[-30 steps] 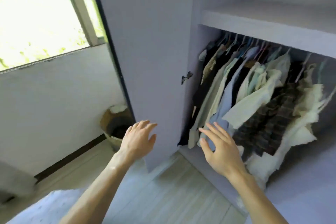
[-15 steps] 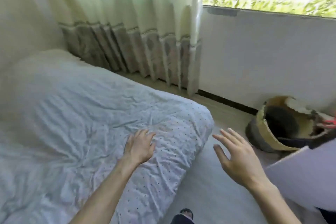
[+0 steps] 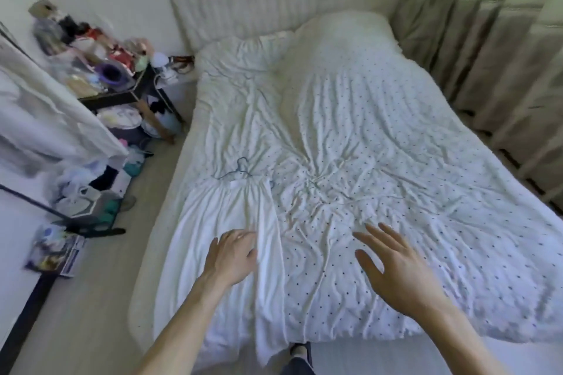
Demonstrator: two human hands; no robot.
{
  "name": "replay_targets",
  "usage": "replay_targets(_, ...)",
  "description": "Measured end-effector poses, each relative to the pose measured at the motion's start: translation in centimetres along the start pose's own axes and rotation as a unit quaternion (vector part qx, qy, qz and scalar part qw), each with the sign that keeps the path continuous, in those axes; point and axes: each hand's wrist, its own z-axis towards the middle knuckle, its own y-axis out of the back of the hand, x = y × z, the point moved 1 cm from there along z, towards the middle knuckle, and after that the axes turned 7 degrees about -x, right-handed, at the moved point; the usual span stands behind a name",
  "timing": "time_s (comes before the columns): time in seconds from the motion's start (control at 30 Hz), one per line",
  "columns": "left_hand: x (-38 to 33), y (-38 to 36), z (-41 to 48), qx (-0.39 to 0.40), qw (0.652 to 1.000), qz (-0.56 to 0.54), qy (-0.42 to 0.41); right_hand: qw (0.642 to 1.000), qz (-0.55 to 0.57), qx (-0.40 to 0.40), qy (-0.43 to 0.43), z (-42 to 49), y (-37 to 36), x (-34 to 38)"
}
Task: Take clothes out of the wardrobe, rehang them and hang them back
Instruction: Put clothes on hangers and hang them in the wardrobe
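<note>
Garment [image 3: 219, 222] (on hanger [image 3: 237, 172]) now in view; left hand [image 3: 233, 256], right hand [image 3: 393, 265] grip wide

Thin blue wire hanger [image 3: 240, 166], lower bar hidden beneath the white pleated garment [image 3: 225, 222], blurred unidentifiable clutter [image 3: 103, 70] on the black metal shelf [image 3: 109, 99], white draped fabric [image 3: 45, 119] cut by the left edge, dark-clad foot [image 3: 300, 352] cut by the bottom edge

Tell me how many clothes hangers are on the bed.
1. A thin blue wire hanger lies on the dotted white bedspread, at the top edge of the flat white garment, beyond the left hand. Others could hide under fabric.
</note>
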Motion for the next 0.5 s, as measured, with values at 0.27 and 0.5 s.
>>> replay_targets(0.27,13.0,-1.6,0.7,0.038,0.993,-0.017,0.108,0.991,-0.037,0.089,0.094,7.0,-7.7,8.6)
replay_targets(0.5,22.7,-4.5,12.6,0.107,0.99,-0.024,0.088,0.976,-0.084,0.201,0.02,15.7,-17.8,11.5)
